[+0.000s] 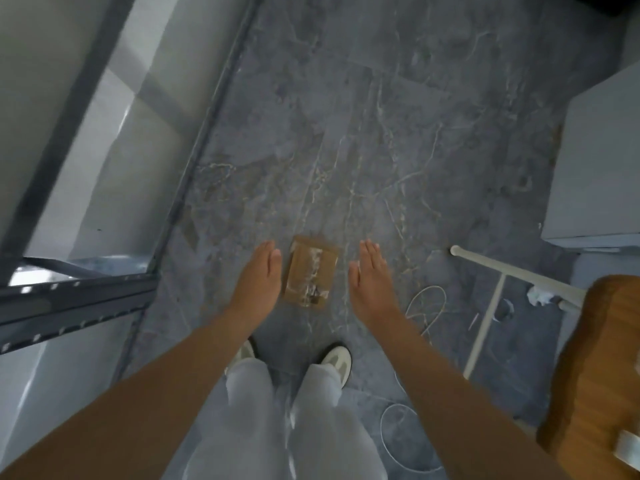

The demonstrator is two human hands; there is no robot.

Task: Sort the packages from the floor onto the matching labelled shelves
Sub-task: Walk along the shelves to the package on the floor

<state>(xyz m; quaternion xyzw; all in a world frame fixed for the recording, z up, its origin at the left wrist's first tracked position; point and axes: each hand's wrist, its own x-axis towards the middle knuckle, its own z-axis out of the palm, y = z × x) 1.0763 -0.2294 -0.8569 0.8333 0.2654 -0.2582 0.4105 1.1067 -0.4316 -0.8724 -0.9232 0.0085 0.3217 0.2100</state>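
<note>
Both hands hold nothing: the left hand (259,275) and right hand (371,277) are flat, fingers extended, flanking a package (311,273) without touching it. Flat, brown and rectangular, with glossy clear tape across its top, it lies on the grey marbled floor (381,150) just ahead of the person's shoes (337,360).

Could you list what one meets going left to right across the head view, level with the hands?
Shelf frame → left hand → package → right hand → white cord → white rod → wooden tabletop.
</note>
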